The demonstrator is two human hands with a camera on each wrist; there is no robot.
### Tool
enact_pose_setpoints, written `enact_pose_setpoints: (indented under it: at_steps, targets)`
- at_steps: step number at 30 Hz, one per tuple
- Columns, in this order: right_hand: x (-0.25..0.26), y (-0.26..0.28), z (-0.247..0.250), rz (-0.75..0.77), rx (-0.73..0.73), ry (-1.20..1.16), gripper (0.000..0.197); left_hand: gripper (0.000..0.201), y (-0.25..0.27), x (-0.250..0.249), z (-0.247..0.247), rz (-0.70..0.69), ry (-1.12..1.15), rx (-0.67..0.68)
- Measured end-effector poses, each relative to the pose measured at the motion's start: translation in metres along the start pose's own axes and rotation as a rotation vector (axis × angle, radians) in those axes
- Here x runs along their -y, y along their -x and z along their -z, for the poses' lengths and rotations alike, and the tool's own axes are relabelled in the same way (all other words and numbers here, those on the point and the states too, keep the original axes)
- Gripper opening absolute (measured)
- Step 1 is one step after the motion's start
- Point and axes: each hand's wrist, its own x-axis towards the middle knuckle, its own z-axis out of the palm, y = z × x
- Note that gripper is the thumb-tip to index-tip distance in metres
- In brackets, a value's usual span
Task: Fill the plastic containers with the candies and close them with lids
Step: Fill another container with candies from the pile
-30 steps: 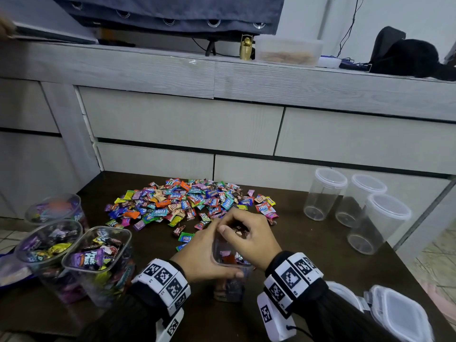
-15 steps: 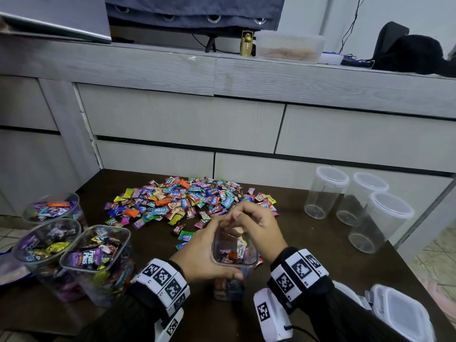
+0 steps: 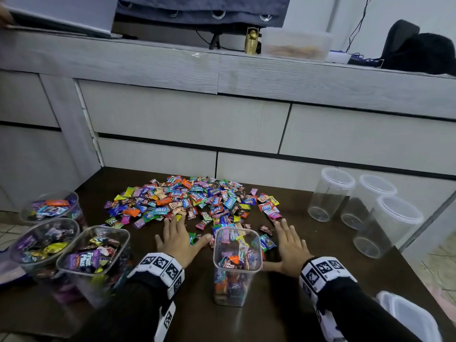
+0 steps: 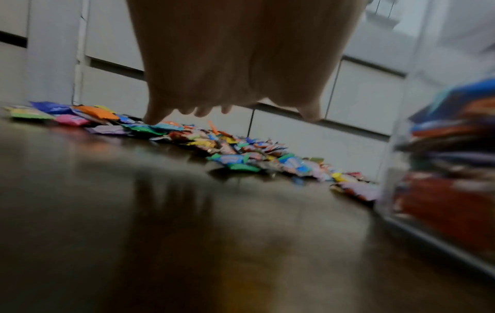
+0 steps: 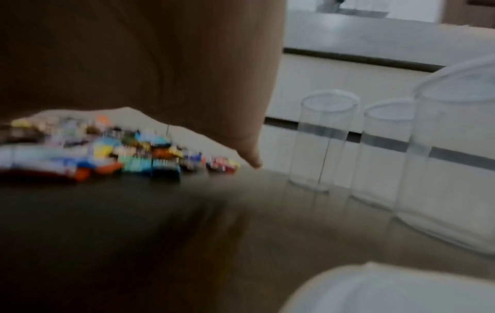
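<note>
1. A square clear container [image 3: 237, 265] stands upright on the dark table [image 3: 308, 304], near the front edge, without a lid. It is filled with wrapped candies almost to its rim.
2. The left hand [image 3: 179, 240] lies palm down just left of that container, fingers straight and spread. Its grip is apart and holds nothing. The fingertips [image 3: 170, 222] reach the near edge of the candy pile [image 3: 195, 201]; the left wrist view shows the palm above the tabletop.
3. The right hand [image 3: 290, 248] lies palm down just right of the container, fingers straight and spread, grip likewise apart and empty. Whether its thumb touches the container wall I cannot tell.
4. The loose candies are heaped on the table beyond both hands, and a few strays lie between the hands and the container.
5. At the left edge three more open containers [image 3: 95, 253] sit close together, each filled with candies and none with a lid.
6. At the right, three tall round jars [image 3: 329, 196] stand in a row with white lids on and nothing inside.
7. Near the front right corner lies a stack of spare lids [image 3: 409, 317].
8. Behind the table is a grey cabinet [image 3: 185, 119] with drawers.
</note>
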Motion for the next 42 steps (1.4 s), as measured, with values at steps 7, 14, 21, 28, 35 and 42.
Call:
enact_pose_setpoints:
  at_steps: [7, 14, 21, 28, 35, 42]
  targets:
    - [0.012, -0.043, -0.025, -0.002, 0.086, 0.175, 0.113, 0.114, -0.048, 0.021, -0.040, 0.100, -0.246, 0.144]
    - [0.042, -0.087, -0.033, 0.074, -0.015, 0.207, 0.098, 0.116, -0.081, 0.013, -0.045, -0.045, -0.388, 0.101]
    - [0.066, -0.117, -0.009, 0.301, 0.038, 0.243, 0.113, 0.105, -0.101, -0.011, -0.028, -0.331, -0.478, 0.158]
    - [0.068, -0.122, 0.003, 0.411, -0.020, 0.264, 0.084, 0.076, -0.098, -0.025, -0.024, -0.506, -0.466, 0.195]
    - [0.067, -0.118, 0.007, 0.340, 0.013, 0.187, 0.058, 0.065, -0.086, -0.034, -0.022, -0.467, -0.492, 0.041]
    - [0.055, -0.110, 0.014, 0.244, 0.004, -0.173, 0.063, 0.040, -0.087, -0.029, -0.019, -0.449, -0.247, 0.073]
